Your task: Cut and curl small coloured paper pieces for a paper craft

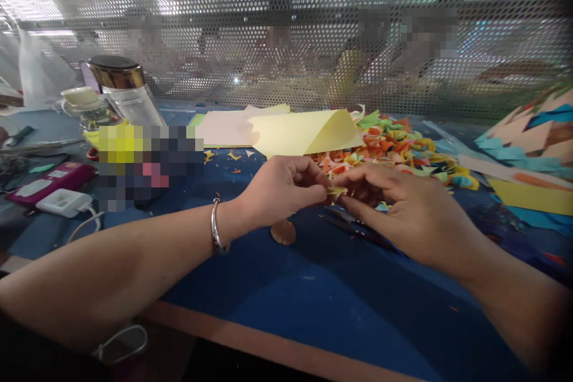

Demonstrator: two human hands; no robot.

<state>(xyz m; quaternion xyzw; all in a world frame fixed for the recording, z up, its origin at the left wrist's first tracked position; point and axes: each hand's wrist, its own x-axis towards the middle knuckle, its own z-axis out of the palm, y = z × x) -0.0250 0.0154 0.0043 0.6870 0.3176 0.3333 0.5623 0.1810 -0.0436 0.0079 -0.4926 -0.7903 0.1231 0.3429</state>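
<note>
Both hands meet above the blue table, pinching a small piece of yellow paper [336, 190] between their fingertips. My left hand [282, 191], with a silver bangle on its wrist, grips the paper's left side between thumb and fingers. From the other side my right hand [407, 209] closes on it with thumb and forefinger. Its exact folds are too small to make out. Under the right hand lies a dark tool [347, 221], partly covered, perhaps scissors. A round brown disc [283, 231] rests below my left hand. Just behind the fingers is a heap of colourful folded paper pieces [394, 146].
Yellow paper sheets [290, 131] lie behind the hands, beside pale pink sheets [224, 128]. A clear bottle [134, 101], a white charger [64, 202] and a magenta device [54, 182] are at left. A layered paper construction [532, 125] stands right. A perforated metal panel [250, 65] rises behind.
</note>
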